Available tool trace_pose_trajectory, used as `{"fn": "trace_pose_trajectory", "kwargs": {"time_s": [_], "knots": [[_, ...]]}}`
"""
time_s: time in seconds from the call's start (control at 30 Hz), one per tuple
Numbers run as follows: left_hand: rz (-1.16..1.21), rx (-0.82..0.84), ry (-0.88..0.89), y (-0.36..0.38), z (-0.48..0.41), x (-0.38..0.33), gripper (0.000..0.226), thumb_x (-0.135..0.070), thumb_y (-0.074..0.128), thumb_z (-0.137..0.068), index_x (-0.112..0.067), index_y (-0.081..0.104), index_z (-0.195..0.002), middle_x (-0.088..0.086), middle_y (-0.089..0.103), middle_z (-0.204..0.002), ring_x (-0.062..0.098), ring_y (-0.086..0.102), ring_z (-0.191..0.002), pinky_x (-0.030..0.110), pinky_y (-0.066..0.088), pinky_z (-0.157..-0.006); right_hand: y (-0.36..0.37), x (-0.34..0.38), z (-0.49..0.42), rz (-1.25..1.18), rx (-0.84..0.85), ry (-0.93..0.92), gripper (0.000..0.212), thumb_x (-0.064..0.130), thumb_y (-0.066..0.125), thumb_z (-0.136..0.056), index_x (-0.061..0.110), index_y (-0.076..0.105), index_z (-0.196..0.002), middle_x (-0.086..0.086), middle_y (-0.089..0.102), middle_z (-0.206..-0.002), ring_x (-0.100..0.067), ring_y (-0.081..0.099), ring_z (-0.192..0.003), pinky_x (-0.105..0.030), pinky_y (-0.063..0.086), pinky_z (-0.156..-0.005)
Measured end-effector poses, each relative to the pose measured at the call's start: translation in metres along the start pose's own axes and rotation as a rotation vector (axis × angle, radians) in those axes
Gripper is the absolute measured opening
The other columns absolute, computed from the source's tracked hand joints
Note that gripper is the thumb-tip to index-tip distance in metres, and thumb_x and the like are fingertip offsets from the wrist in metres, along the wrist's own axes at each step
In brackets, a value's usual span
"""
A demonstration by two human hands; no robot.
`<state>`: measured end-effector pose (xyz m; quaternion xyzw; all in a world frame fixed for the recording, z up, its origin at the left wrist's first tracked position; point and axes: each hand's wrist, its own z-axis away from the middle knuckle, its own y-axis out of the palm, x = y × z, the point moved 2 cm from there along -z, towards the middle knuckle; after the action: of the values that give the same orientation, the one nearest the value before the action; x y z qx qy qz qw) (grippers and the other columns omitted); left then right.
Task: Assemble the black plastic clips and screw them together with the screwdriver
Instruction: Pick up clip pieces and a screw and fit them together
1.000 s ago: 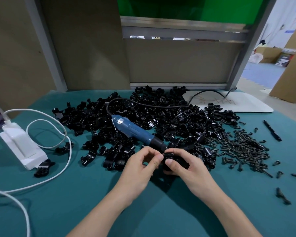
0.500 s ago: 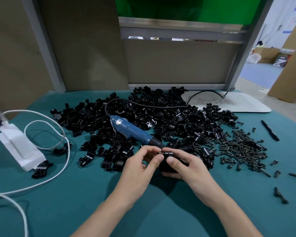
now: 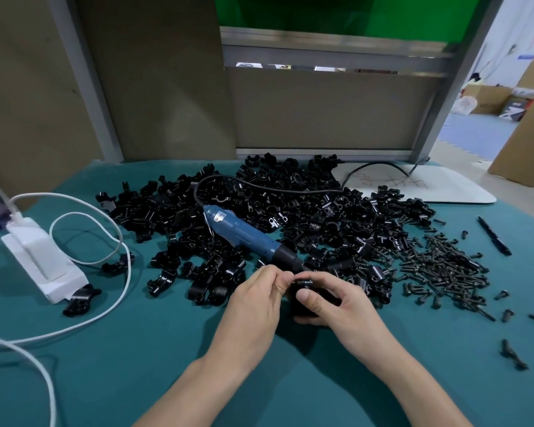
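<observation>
My right hand grips a black plastic clip just above the teal table, thumb pressed on its front. My left hand meets it from the left, fingertips pinching at the clip's top, where a small black part sticks up. The clip is mostly hidden by my fingers. A blue electric screwdriver lies on the big pile of black clips right behind my hands, its black tip pointing at them. A heap of black screws lies to the right.
A white power adapter with looping white cable sits at the left, loose clips beside it. A white board lies back right, a black pen at the far right. Stray screws dot the right edge. A partition wall stands behind.
Both hands stay together at the same spot; the fingers have shifted slightly on the clip, and the small part at its top now shows between the fingertips.
</observation>
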<state>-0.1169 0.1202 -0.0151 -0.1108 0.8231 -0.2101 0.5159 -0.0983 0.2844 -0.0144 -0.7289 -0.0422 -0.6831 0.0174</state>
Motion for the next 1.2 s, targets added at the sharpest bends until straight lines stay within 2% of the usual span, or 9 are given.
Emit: {"fn": "trace_pose_trajectory", "kwargs": {"time_s": [0.27, 0.4, 0.53, 0.67, 0.8, 0.9, 1.03, 1.13, 1.2], "knots": [[0.052, 0.034, -0.085, 0.0027, -0.0014, 0.0069, 0.045, -0.066, 0.034, -0.098, -0.028, 0.049, -0.080, -0.009, 0.056, -0.069, 0.007, 0.047, -0.059, 0.035, 0.041, -0.057, 0.0000, 0.0000, -0.0002, 0.017, 0.011, -0.036, 0.021, 0.030, 0.072, -0.084, 0.035, 0.078, -0.103, 0.013, 0.074, -0.111, -0.011, 0.072, -0.105, -0.030, 0.063, -0.078], [0.108, 0.053, -0.100, 0.0025, -0.0020, 0.0094, 0.036, -0.066, 0.040, -0.097, -0.036, 0.055, -0.085, -0.016, 0.060, -0.068, 0.001, 0.048, -0.058, 0.022, 0.038, -0.051, -0.0001, -0.0006, -0.0007, 0.025, 0.019, -0.038, 0.024, 0.029, 0.073, -0.085, 0.033, 0.078, -0.109, 0.011, 0.074, -0.116, -0.014, 0.073, -0.106, -0.031, 0.062, -0.080], [0.135, 0.043, -0.115, 0.0007, -0.0017, 0.0071, 0.022, -0.061, 0.047, -0.098, -0.044, 0.058, -0.088, -0.025, 0.066, -0.079, -0.004, 0.060, -0.072, 0.009, 0.041, -0.061, -0.0013, -0.0009, -0.0013, 0.035, 0.005, -0.026, 0.024, 0.031, 0.074, -0.084, 0.032, 0.078, -0.108, 0.008, 0.074, -0.118, -0.017, 0.073, -0.108, -0.033, 0.063, -0.082], [0.124, 0.030, -0.108, 0.0006, -0.0019, 0.0071, 0.016, -0.055, 0.051, -0.098, -0.044, 0.058, -0.090, -0.024, 0.067, -0.085, 0.000, 0.061, -0.081, 0.010, 0.042, -0.066, -0.0026, -0.0008, -0.0006, 0.017, -0.003, -0.003, 0.027, 0.032, 0.074, -0.083, 0.025, 0.078, -0.109, 0.007, 0.075, -0.115, -0.019, 0.073, -0.106, -0.032, 0.063, -0.080], [0.155, 0.034, -0.088, 0.0029, -0.0022, 0.0055, 0.011, -0.033, 0.060, -0.101, -0.039, 0.060, -0.091, -0.026, 0.067, -0.094, -0.004, 0.061, -0.090, 0.006, 0.042, -0.073, -0.0036, 0.0004, 0.0000, -0.003, 0.001, 0.021, 0.033, 0.031, 0.072, -0.083, 0.017, 0.076, -0.112, 0.006, 0.075, -0.113, -0.020, 0.073, -0.107, -0.032, 0.063, -0.080], [0.181, 0.042, -0.093, 0.0029, -0.0028, 0.0044, 0.012, -0.029, 0.061, -0.100, -0.038, 0.061, -0.093, -0.023, 0.068, -0.095, -0.004, 0.061, -0.087, 0.007, 0.042, -0.073, -0.0042, 0.0010, -0.0003, -0.019, 0.001, 0.029, 0.034, 0.031, 0.072, -0.082, 0.016, 0.076, -0.113, 0.003, 0.075, -0.114, -0.021, 0.073, -0.109, -0.033, 0.063, -0.080], [0.246, 0.049, -0.111, 0.0029, -0.0037, 0.0049, 0.001, -0.041, 0.061, -0.098, -0.042, 0.060, -0.098, -0.018, 0.069, -0.098, 0.003, 0.064, -0.092, 0.016, 0.049, -0.074, -0.0042, 0.0012, -0.0011, -0.042, -0.010, -0.001, 0.025, 0.029, 0.073, -0.083, 0.023, 0.079, -0.107, 0.001, 0.075, -0.113, -0.022, 0.072, -0.109, -0.033, 0.063, -0.080], [0.268, 0.068, -0.148, 0.0039, -0.0034, 0.0081, 0.027, -0.067, 0.052, -0.091, -0.042, 0.061, -0.097, -0.015, 0.069, -0.090, 0.003, 0.064, -0.082, 0.028, 0.054, -0.073, -0.0023, 0.0016, -0.0013, 0.021, 0.019, -0.037, 0.021, 0.030, 0.072, -0.087, 0.033, 0.079, -0.107, 0.005, 0.075, -0.115, -0.018, 0.072, -0.109, -0.032, 0.062, -0.083], [0.258, 0.080, -0.173, 0.0047, -0.0040, 0.0100, 0.038, -0.073, 0.049, -0.089, -0.039, 0.064, -0.093, -0.005, 0.068, -0.079, 0.015, 0.062, -0.071, 0.040, 0.055, -0.070, -0.0009, 0.0015, -0.0009, 0.059, 0.041, -0.057, 0.021, 0.032, 0.071, -0.088, 0.037, 0.078, -0.107, 0.007, 0.075, -0.115, -0.017, 0.073, -0.108, -0.030, 0.062, -0.084]]}}
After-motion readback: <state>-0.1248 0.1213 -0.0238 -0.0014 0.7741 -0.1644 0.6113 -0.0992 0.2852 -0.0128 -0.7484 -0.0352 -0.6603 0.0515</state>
